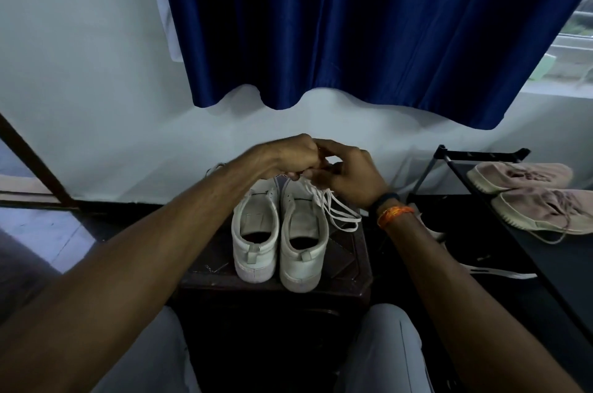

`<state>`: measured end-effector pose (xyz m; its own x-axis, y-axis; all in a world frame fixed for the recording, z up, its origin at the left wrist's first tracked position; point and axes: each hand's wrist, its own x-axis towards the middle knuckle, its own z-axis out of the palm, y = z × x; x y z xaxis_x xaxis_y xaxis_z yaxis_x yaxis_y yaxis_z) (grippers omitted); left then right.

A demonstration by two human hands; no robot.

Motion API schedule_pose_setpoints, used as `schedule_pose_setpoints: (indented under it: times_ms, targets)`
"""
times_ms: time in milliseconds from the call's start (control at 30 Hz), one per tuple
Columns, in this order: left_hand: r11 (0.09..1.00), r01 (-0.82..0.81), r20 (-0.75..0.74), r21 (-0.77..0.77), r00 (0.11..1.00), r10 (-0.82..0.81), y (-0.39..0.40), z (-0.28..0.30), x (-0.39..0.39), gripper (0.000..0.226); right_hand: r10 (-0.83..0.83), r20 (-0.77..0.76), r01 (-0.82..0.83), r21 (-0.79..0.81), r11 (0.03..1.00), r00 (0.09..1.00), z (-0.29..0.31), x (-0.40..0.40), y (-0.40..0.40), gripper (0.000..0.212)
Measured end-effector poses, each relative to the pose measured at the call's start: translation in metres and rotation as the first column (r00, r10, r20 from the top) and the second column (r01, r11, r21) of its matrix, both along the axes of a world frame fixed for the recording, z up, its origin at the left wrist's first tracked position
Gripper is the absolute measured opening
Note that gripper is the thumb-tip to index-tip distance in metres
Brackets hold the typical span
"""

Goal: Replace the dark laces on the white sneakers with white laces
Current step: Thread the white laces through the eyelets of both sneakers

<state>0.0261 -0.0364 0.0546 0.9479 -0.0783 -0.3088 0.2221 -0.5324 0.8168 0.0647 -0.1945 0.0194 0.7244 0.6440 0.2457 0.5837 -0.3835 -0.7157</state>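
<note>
Two white sneakers stand side by side, heels toward me, on a dark stool (pixel 349 277): the left sneaker (pixel 255 242) and the right sneaker (pixel 303 248). A white lace (pixel 340 213) runs from the right sneaker's front and loops down over its right side. Both hands meet above the toes. My left hand (pixel 288 155) has its fingers curled and pinches the lace. Facing it, my right hand (pixel 349 174) pinches the same lace. The sneakers' toes are hidden behind the hands. No dark lace shows in the eyelets that I can see.
A black shoe rack (pixel 481 155) at the right carries a pair of beige knit shoes (pixel 526 193). A white strip (pixel 500 272) lies on the dark floor beside the stool. A blue curtain (pixel 369 23) hangs on the wall behind. My knees flank the stool.
</note>
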Motion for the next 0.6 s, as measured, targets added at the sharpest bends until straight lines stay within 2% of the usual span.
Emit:
schedule_pose_setpoints:
  times_ms: [100,167,267,333,467,600]
  targets:
    - [0.997,-0.073,0.026,-0.027,0.997,0.073,0.0,-0.004,0.004,0.015,-0.105,0.048,0.103,0.039,0.994,0.993,-0.007,0.004,-0.003,0.049]
    - [0.989,-0.125,0.015,-0.081,0.992,0.126,0.002,-0.011,0.008,0.023,-0.172,0.096,0.167,0.058,0.984,0.98,-0.012,0.006,-0.007,0.038]
    - [0.973,-0.174,0.009,-0.15,0.984,0.177,0.006,-0.022,0.012,0.023,-0.236,0.217,0.236,0.027,0.971,0.947,-0.017,0.008,-0.013,0.023]
    - [0.974,-0.169,0.013,-0.149,0.985,0.173,0.01,-0.026,0.013,0.021,-0.258,0.219,0.265,-0.001,0.964,0.941,-0.019,0.012,-0.019,0.016]
    - [0.986,-0.131,0.024,-0.102,0.991,0.134,0.01,-0.03,0.014,0.024,-0.152,0.079,0.16,-0.106,0.981,0.985,-0.024,0.015,-0.023,0.029]
    - [0.981,-0.152,0.035,-0.122,0.987,0.157,0.002,-0.031,0.018,0.025,-0.062,0.043,0.062,0.003,0.998,0.997,-0.025,0.006,-0.017,0.032]
